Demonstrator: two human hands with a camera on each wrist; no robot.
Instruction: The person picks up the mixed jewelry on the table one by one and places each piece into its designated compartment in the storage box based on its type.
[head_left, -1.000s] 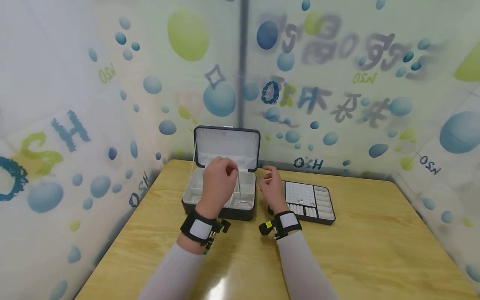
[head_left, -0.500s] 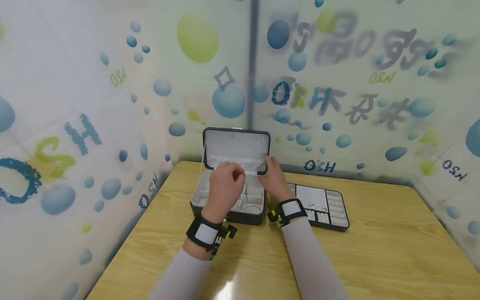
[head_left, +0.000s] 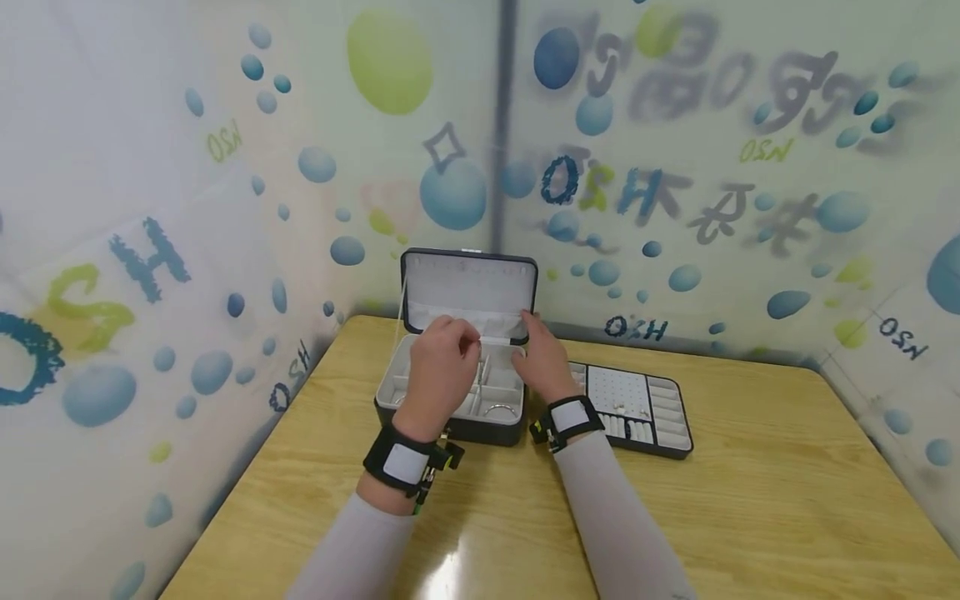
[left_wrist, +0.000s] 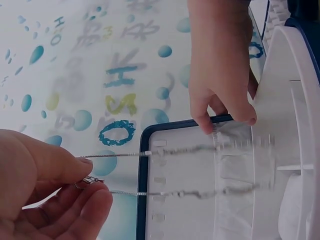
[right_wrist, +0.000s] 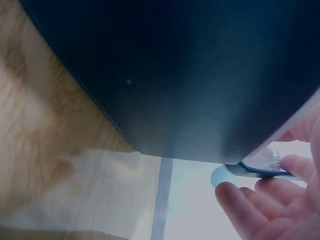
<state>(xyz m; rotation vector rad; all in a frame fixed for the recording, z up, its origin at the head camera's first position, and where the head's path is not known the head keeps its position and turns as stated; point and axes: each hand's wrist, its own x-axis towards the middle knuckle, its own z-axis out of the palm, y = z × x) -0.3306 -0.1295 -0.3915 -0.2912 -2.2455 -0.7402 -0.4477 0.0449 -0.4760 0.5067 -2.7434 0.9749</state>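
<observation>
My left hand (head_left: 442,367) pinches the clasp end of a silver chain necklace (left_wrist: 185,150) between thumb and fingers. Two strands hang from it, toward the inside of a dark jewelry box (head_left: 487,432) with pale compartments. The lid (head_left: 468,287) of this box is raised. At the lid's right edge, my right hand (head_left: 543,362) has its fingers bent round the rim, and the thumb is near the box's inner side. Part of that grip is cut off in the right wrist view. A silver bangle (head_left: 501,410) lies in the front right compartment.
A jewelry tray (head_left: 670,408) with ring rolls, an earring panel and slots lies on the wooden table (head_left: 750,500), right of the box. A thin ribbon (head_left: 401,312) joins lid and box at the left. A patterned wall (head_left: 450,196) stands close behind.
My right hand has moved up and forward from beside the box to the lid's right edge. The left hand still holds the necklace over the box. The head view has shifted slightly.
</observation>
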